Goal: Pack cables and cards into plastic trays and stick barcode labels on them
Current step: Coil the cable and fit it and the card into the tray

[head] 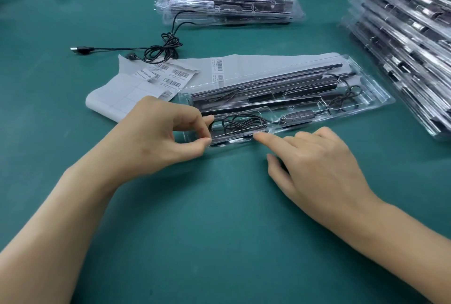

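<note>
Left hand (158, 137) pinches the near corner of the tray (375, 93), right hand (317, 162) lies loose, forefinger (266, 139) pressing the near rim; cable (234, 123) sits coiled inside between them, so I judge packing done, a label from the sheet (122, 96) beyond my left hand not yet stuck.

Clear plastic tray (375, 95), centre, lying flat, long axis from 8 to 2 o'clock. Near compartment: coiled black cable (236, 121) with inline controller (296, 117). Far compartments: dark bars (268, 89), possibly light strips. Barcode label sheet (117, 93) at 10 o'clock, near edge curled. Loose USB cable (161, 47) beyond it, tangled. Second filled tray (229, 8) at 12 o'clock; tray stack (402, 42) at 3 o'clock.
</note>
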{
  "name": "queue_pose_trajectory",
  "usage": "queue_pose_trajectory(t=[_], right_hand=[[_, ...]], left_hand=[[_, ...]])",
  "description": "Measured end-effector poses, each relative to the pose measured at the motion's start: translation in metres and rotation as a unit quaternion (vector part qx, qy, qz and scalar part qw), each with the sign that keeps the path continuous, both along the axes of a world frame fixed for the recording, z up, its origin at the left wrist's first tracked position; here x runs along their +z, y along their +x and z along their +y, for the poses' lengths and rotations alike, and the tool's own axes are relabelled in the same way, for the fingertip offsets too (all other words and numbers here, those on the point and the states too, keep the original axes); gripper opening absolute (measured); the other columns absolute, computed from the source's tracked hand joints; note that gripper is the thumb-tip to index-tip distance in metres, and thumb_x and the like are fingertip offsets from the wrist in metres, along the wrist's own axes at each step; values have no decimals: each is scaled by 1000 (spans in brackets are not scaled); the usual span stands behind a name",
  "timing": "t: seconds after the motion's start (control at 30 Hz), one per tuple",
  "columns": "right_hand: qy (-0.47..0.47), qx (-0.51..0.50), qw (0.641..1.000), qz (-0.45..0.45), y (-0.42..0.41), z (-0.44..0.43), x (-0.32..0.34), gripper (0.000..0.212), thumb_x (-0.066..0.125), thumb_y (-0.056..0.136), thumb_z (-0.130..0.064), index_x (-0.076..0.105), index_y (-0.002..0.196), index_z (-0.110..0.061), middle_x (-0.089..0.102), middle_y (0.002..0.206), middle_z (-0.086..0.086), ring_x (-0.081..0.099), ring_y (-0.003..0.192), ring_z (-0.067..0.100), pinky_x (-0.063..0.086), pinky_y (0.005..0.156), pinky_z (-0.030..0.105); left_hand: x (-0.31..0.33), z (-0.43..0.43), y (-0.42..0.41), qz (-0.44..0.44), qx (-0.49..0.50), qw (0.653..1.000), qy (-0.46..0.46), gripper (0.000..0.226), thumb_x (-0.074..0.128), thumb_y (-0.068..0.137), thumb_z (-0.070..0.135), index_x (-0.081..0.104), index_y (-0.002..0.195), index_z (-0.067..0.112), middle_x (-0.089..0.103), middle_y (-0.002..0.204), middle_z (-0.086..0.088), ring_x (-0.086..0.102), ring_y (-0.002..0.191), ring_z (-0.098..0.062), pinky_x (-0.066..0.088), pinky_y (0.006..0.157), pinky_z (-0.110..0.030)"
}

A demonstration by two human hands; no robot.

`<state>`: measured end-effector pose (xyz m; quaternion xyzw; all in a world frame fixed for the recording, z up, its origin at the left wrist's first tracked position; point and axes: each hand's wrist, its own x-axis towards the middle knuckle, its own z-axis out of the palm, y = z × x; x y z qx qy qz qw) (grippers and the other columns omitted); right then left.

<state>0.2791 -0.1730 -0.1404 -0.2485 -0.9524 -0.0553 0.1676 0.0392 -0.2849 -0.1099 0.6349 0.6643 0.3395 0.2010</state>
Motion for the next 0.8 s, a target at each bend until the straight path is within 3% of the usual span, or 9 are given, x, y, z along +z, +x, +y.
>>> queue_pose_trajectory(t=[0.2,0.27,0.33,0.5,0.6,0.67,0.73,0.8], right_hand=[[-2,-33,991,-127,-8,-7,19,57,77,74,-10,71,130,-16,46,44,-3,33,45,26,27,50,30],[-2,-48,979,-198,-12,-13,22,68,67,83,-19,51,150,-25,38,49,-7,33,48,24,19,48,29],[-14,-40,981,-191,-16,-14,19,71,47,96,-26,21,162,-30,33,57,-7,30,50,20,12,46,32],[-39,-71,982,-171,-17,-13,17,70,40,98,-24,11,162,-34,39,60,-6,27,51,15,15,45,34],[-64,-66,982,-164,-10,-11,22,68,42,98,-27,17,160,-40,44,61,-6,37,54,20,20,45,34],[-67,-38,988,-134,-5,-9,27,59,51,95,-22,43,152,-37,50,58,-6,47,54,23,29,44,32],[-61,-4,997,-40,5,-10,26,42,60,88,-15,73,126,-25,52,52,-4,52,50,26,42,44,32],[-57,11,998,39,13,-7,20,34,60,87,-16,79,114,-21,54,56,-5,55,54,24,46,48,32]], left_hand=[[1,0,0,0,6,1000,-2,29,78,83,9,65,68,30,79,87,15,65,111,11,32,47,-3],[2,0,0,5,4,1000,-3,27,77,83,10,65,68,30,79,87,15,65,111,10,31,47,-4],[2,0,0,8,4,1000,-5,27,78,83,10,65,69,30,79,88,14,65,110,11,32,47,-4],[0,0,-1,5,2,1000,-12,30,79,82,9,65,69,32,77,83,19,66,110,10,38,58,-3],[-1,-1,-1,7,0,1000,-12,32,80,81,7,65,68,33,76,80,22,66,110,10,37,59,-1],[-1,0,-2,21,0,1000,-17,33,80,81,10,64,67,35,74,78,26,66,110,10,34,54,-1],[-1,0,-2,43,-2,999,-29,30,80,80,15,65,68,37,70,78,32,69,109,4,32,50,-4],[0,0,-2,53,-4,998,-34,28,80,80,17,65,69,38,66,78,37,72,104,1,31,48,-5]])
